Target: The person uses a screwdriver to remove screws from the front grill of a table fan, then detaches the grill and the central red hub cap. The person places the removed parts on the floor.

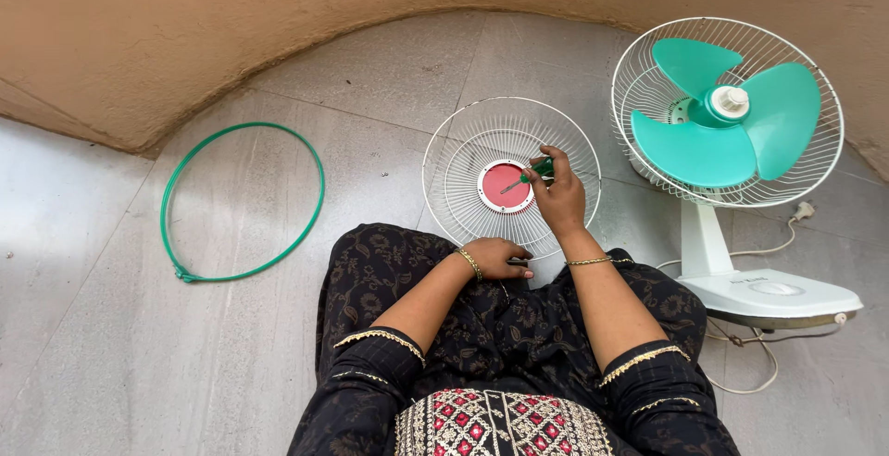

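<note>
A white wire fan guard (463,155) with a red round centre (505,186) lies on the floor in front of my knees. My right hand (558,199) holds a green-handled screwdriver (528,177) whose tip points at the red centre. My left hand (495,258) rests on the near rim of the guard, fingers curled over it.
A table fan (732,113) with teal blades and its rear guard stands at the right on a white base (764,297), its cord (741,363) trailing on the floor. A green plastic ring (243,201) lies at the left. A tan wall (278,21) curves behind.
</note>
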